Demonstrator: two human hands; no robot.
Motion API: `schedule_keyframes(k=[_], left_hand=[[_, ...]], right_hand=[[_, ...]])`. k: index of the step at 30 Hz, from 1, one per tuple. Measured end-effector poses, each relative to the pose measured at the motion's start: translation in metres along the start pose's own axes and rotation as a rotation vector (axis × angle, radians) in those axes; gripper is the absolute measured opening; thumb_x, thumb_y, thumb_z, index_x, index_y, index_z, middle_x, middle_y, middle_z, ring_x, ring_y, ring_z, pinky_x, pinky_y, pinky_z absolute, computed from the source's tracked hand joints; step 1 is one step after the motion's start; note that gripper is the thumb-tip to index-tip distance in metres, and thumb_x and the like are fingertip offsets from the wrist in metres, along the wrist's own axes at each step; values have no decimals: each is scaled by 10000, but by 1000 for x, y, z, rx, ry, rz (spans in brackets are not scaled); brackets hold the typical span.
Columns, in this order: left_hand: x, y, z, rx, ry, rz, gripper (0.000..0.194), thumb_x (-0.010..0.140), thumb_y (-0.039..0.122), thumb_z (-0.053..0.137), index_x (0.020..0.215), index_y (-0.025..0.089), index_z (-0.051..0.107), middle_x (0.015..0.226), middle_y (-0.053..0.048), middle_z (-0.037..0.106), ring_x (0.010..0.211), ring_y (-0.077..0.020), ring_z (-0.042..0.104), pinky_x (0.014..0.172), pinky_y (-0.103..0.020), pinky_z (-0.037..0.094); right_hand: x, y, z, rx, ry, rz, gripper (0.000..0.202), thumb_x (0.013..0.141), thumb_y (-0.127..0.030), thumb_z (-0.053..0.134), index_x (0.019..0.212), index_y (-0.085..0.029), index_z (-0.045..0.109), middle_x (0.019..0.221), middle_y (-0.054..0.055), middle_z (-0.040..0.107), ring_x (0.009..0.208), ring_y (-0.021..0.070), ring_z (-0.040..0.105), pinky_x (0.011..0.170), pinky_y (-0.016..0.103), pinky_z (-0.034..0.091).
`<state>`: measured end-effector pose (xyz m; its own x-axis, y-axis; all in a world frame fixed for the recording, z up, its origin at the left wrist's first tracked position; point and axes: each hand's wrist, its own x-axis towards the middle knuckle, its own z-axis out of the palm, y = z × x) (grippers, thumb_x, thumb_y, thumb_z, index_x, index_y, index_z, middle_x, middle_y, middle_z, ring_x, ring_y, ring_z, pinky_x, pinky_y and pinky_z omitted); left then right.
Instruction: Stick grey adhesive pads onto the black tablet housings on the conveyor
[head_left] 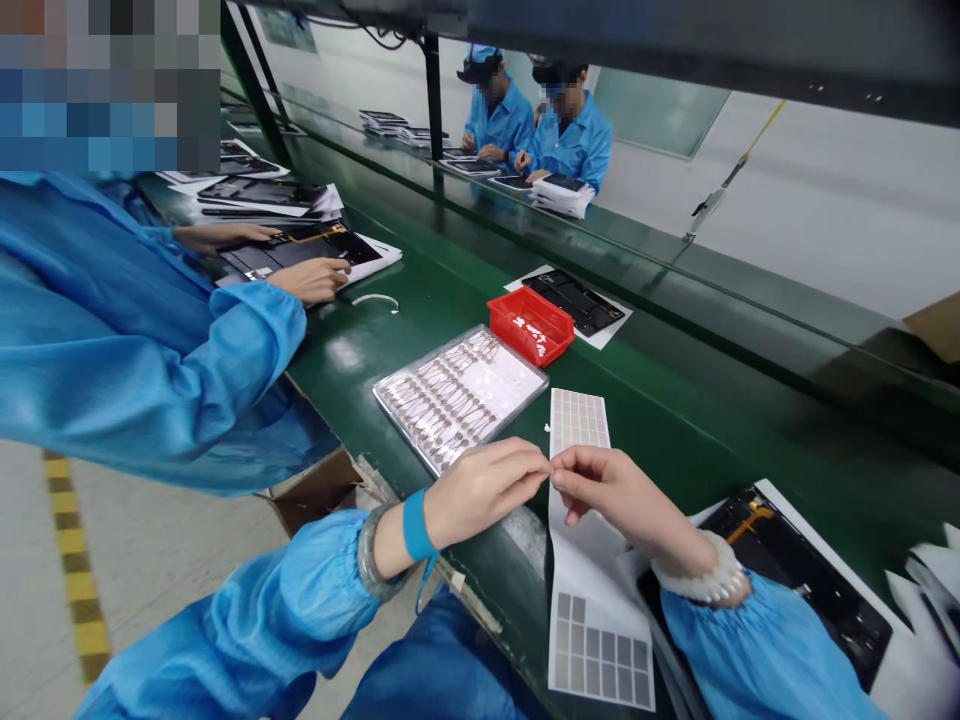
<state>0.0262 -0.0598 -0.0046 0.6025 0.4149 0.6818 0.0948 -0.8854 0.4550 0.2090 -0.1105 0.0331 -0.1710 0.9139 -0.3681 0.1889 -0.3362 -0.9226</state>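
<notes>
My left hand [484, 492] and my right hand [609, 492] meet fingertip to fingertip above a sheet of grey stickers [600, 650]. Both hands are closed in a pinch; whatever lies between the fingertips is too small to make out. The sheet runs under my right hand, its far end showing small pale squares and its near end larger grey ones. Just beyond my left hand lies a clear tray [480, 385] with rows of small parts on thin leads. Behind it stands a red bin [531, 325] with small white pieces inside.
A black panel [799, 580] on white paper lies right, partly behind my right forearm. Another panel [574, 300] lies past the bin. At left, a co-worker's hands rest on a black panel [300, 250]. Two people work across the green bench [420, 350]. A dark beam crosses overhead.
</notes>
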Motion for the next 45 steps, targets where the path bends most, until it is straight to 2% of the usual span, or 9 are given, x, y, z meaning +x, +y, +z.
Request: schedule_keyframes(k=[5, 10, 12, 24, 28, 32, 35, 38, 45], left_hand=[[-3, -2, -2, 275, 47, 180, 124, 929, 138, 464, 987, 129, 574, 919, -86, 656, 832, -164, 634, 711, -257, 535], [0, 4, 6, 221, 115, -105, 128, 929, 190, 481, 1007, 158, 577, 941, -65, 647, 856, -151, 638, 760, -266, 542], [2, 4, 9, 155, 124, -177, 148, 935, 200, 471, 1028, 160, 579, 961, -62, 653, 881, -146, 642, 789, -264, 543], [7, 7, 4, 75, 52, -300, 143, 911, 157, 485, 883, 165, 625, 850, -15, 667, 791, -126, 634, 737, -224, 503], [20, -17, -12, 364, -3, -389, 145, 881, 150, 487, 845, 165, 626, 835, -39, 657, 803, -173, 624, 749, -277, 497], [34, -32, -17, 651, -19, -393, 369, 802, 42, 460, 1161, 27, 546, 1204, -227, 550, 1146, -348, 489, 943, -491, 403], [39, -6, 0, 506, -189, -177, 415, 860, 145, 489, 1266, 60, 466, 1246, -183, 537, 1147, -305, 490, 945, -443, 409], [42, 34, 24, 234, -285, -39, 216, 949, 246, 418, 1076, 152, 567, 1031, -73, 630, 954, -213, 573, 845, -356, 442], [46, 71, 68, -185, -512, -29, 346, 988, 258, 312, 742, 190, 545, 721, 5, 573, 694, -137, 553, 643, -237, 420]], right_hand=[[-1, -2, -2, 164, 12, 56, 338, 660, -465, 720, 735, -153, 611, 635, -20, 575, 520, 80, 527, 529, 241, 468], [1, 2, 9, -218, 423, -206, 222, 742, -393, 630, 762, -172, 643, 577, -14, 582, 545, 116, 543, 578, 263, 445], [2, 2, 14, -279, 484, -263, 200, 766, -374, 602, 774, -180, 651, 602, -6, 603, 575, 126, 565, 608, 268, 458], [8, 4, 26, -133, 391, -257, 247, 803, -419, 572, 779, -174, 598, 679, 16, 653, 565, 129, 610, 578, 261, 493], [4, 0, 21, -83, 388, -213, 247, 794, -419, 570, 770, -174, 575, 537, -23, 583, 516, 114, 566, 558, 246, 466], [-10, 0, 4, 91, 386, -80, 313, 733, -474, 621, 722, -174, 531, 462, -47, 525, 443, 91, 501, 486, 224, 405], [-29, 5, -7, 205, 366, -9, 337, 711, -484, 638, 687, -176, 503, 434, -73, 462, 408, 74, 458, 448, 207, 347], [-56, 16, -11, 198, 345, -12, 312, 773, -469, 585, 704, -173, 513, 441, -75, 449, 400, 61, 410, 446, 205, 320], [-124, 54, -16, -258, 631, -348, 106, 851, -290, 578, 825, -194, 616, 760, 1, 594, 719, 116, 551, 665, 245, 429]])
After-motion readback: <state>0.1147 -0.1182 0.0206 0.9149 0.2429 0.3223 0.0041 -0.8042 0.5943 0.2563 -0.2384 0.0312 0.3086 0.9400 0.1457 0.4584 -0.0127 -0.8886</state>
